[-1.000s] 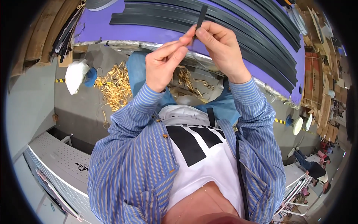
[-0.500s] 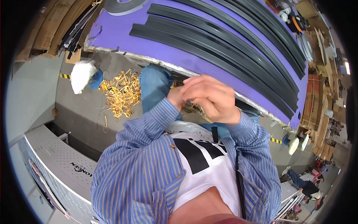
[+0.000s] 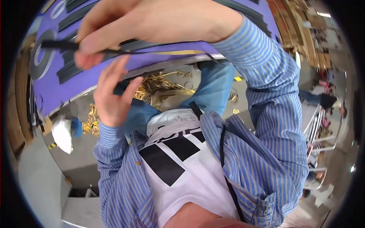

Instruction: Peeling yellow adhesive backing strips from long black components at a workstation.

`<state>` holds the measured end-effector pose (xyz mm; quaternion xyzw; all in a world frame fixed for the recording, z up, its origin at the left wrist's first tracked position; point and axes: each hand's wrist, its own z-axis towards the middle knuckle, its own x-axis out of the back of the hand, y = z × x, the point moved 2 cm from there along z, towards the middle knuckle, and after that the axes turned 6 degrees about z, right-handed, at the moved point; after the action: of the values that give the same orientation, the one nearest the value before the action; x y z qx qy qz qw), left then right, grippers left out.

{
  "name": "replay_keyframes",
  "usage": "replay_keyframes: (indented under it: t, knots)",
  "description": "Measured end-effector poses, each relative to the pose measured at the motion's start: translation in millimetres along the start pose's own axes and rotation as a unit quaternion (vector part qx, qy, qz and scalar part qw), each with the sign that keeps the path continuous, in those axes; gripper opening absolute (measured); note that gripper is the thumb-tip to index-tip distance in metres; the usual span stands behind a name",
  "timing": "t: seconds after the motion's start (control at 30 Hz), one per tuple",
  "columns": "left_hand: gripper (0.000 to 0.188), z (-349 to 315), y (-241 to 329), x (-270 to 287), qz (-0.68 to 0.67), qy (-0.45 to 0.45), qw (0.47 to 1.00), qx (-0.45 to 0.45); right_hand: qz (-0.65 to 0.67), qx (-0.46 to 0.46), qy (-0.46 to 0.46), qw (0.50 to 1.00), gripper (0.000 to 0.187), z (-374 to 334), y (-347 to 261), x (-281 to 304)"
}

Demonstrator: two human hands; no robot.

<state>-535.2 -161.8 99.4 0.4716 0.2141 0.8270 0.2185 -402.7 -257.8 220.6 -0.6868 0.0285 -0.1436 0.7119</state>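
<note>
Black and narrow, a strip (image 3: 62,45) stretches above the near side of the purple tabletop (image 3: 49,93), one end crossing in front of a grey roll (image 3: 35,70) at the tabletop's left end. The right hand (image 3: 140,22) reaches over the tabletop, its grip clamped on the strip between thumb and fingers, blurred at the tips. A thin gold-toned length (image 3: 182,52) trails from the strip toward the right, along the tabletop's near edge. At that same edge, the left hand (image 3: 112,93) is raised with thumb and fingers apart, its fingertips just beside the strip; whether they touch it cannot be told. Dark ridged profiles (image 3: 70,72) lie on the tabletop. Below its near edge, gold curls (image 3: 152,85) are heaped, with a white bag (image 3: 62,135) farther left.
</note>
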Motion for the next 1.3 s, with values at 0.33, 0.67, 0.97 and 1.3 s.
replay_keyframes:
  t: [0.33,0.67,0.97,1.3]
  knots:
    - [0.031,51.0,76.7,-22.7,-0.624,-0.099,0.772,0.068,-0.002,0.012,0.044,0.999,0.045,-74.9,-13.6,19.8]
    - [0.030,55.9,27.7,110.0,-0.678,-0.121,0.723,-0.052,-0.190,-0.313,0.062,0.928,0.035,-298.3,168.9,46.4]
    - [0.023,34.7,12.4,128.7,-0.385,0.298,0.868,0.094,0.042,-0.361,0.318,0.876,0.020,-440.0,177.0,103.2]
    - [0.020,11.5,-35.6,222.6,-0.696,0.362,0.618,-0.046,0.067,-0.168,0.412,0.893,0.041,-405.3,143.9,115.5]
